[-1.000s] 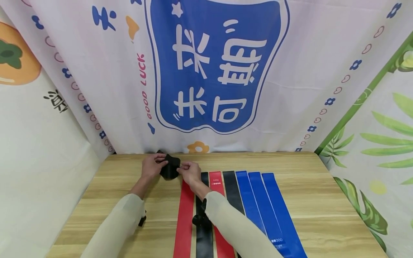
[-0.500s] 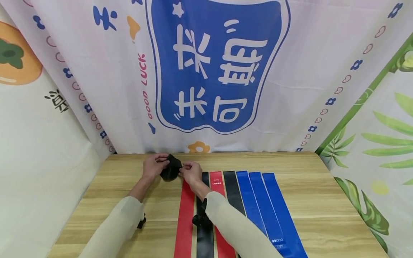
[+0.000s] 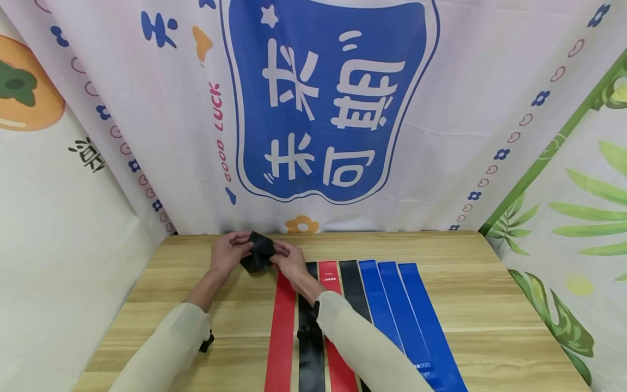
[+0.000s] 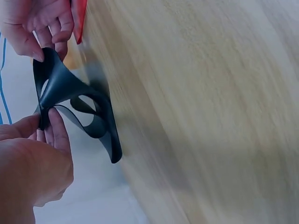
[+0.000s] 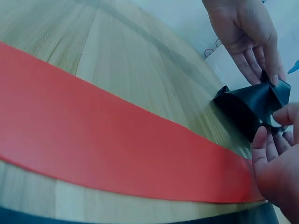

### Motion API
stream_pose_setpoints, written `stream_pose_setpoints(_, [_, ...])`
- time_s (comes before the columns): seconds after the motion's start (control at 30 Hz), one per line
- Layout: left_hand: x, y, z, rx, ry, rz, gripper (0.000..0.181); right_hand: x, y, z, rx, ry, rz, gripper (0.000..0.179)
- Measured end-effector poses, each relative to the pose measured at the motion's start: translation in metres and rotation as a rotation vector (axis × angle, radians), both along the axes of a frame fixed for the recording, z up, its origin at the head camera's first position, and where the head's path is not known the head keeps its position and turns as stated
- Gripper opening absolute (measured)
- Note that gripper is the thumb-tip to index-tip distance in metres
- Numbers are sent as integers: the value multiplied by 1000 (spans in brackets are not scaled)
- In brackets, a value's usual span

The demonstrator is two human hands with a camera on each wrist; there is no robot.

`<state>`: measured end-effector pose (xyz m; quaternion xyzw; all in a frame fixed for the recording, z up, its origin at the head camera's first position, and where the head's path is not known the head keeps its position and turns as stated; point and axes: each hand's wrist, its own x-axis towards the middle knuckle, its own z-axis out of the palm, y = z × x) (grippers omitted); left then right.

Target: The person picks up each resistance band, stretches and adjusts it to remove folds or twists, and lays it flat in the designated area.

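Observation:
Near the back edge of the table, a black exercise band (image 3: 258,253), twisted and folded into loops, is stretched between both hands. My left hand (image 3: 227,255) pinches its left end between thumb and fingers. On the other side, my right hand (image 3: 291,261) pinches the right end. In the left wrist view the black band (image 4: 70,88) shows an opening between its layers, and its lower folds hang close to the tabletop. Beside the right hand (image 5: 282,163), the right wrist view shows a red band (image 5: 117,140) lying flat.
On the wooden table (image 3: 490,305), several bands lie side by side: a black band (image 3: 311,359), another red band (image 3: 328,268), another black band (image 3: 355,288) and blue bands (image 3: 426,310). My right forearm crosses over them. A printed curtain (image 3: 465,136) hangs behind the table.
The black band has been turned and reshaped between the hands, its upper fold now facing differently. My left hand has shifted slightly left; the right fingers have changed their hold. The flat bands stay put.

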<state>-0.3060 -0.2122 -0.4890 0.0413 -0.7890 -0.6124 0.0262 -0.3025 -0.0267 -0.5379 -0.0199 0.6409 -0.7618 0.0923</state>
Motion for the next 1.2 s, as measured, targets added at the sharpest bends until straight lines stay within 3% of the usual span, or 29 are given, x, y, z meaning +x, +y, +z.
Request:
stream_pose_setpoints(0.37, [5, -6, 14, -17, 20, -23, 37, 1, -1, 9, -53, 13, 89, 62])
stream_pose_setpoints(0.6, [9, -12, 21, -62, 32, -22, 38, 2, -2, 13, -47, 30, 133, 57])
stream_pose_setpoints(0.9, [13, -14, 30, -98, 78, -53, 30, 2, -2, 11, -6, 132, 146, 49])
stream_pose_setpoints(1.2, [16, -10, 40, -220, 90, -79, 25, 5, -1, 11, 149, 204, 110, 47])
